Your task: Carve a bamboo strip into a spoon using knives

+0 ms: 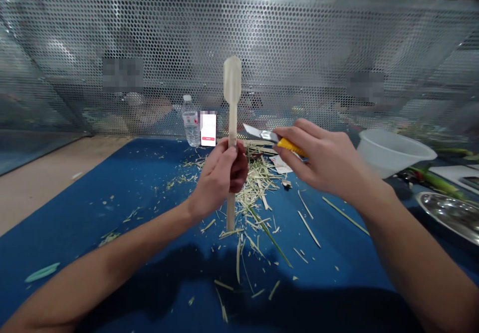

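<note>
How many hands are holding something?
2. The left hand grips a carved wooden spatula, and the right hand holds a yellow utility knife. Any behind the perforated metal screen are too blurred to tell.

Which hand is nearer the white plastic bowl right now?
Right. The right hand, holding the yellow utility knife, is just left of the white plastic bowl; the left hand, gripping the carved wooden paddle, is farther left.

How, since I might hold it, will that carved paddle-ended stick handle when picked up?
Pale and fibrous, the carved paddle-ended stick probably feels light. Its thin neck may snap if bent. Its slim shaft could roll on the blue mat.
</note>
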### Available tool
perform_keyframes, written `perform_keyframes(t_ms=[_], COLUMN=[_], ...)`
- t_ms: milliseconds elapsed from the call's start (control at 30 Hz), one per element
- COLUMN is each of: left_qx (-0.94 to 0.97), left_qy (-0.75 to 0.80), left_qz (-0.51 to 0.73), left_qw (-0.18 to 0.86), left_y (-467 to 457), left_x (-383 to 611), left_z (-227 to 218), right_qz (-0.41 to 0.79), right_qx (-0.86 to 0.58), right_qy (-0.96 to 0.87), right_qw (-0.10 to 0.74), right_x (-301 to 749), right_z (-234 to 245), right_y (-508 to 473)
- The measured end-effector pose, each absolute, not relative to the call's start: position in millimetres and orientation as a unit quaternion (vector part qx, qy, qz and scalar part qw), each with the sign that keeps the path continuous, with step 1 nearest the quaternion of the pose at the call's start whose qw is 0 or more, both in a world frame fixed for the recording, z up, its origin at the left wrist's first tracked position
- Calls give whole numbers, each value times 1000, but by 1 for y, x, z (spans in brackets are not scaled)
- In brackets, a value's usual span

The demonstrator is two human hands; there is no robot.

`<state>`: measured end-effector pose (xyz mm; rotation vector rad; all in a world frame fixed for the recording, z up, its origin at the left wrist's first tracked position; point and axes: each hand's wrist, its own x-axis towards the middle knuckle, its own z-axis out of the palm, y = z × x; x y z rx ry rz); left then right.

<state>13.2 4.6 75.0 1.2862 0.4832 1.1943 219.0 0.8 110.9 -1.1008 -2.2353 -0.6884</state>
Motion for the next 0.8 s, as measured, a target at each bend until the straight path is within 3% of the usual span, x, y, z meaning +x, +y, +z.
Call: perform_keyframes(t_ms=[200, 500, 667, 800], left_qx=[539, 530, 530, 508], left_qy=[221, 232, 244, 242], left_qz=[518, 521, 518, 506], left_qw=[627, 627, 626, 654], left_y=[5, 8, 14, 20], left_x=[14, 15, 15, 16], left_z=[78, 72, 67, 62], right_qz=[-120, 140, 358, 496], right_qx=[-419, -436, -386, -431], right_qy=[-856, -807, -721, -613], right_qw=[280, 373, 451, 440], right_x=[216, 213, 196, 187], right_z=[110, 98, 47, -12], right_y=[3, 19, 36, 28])
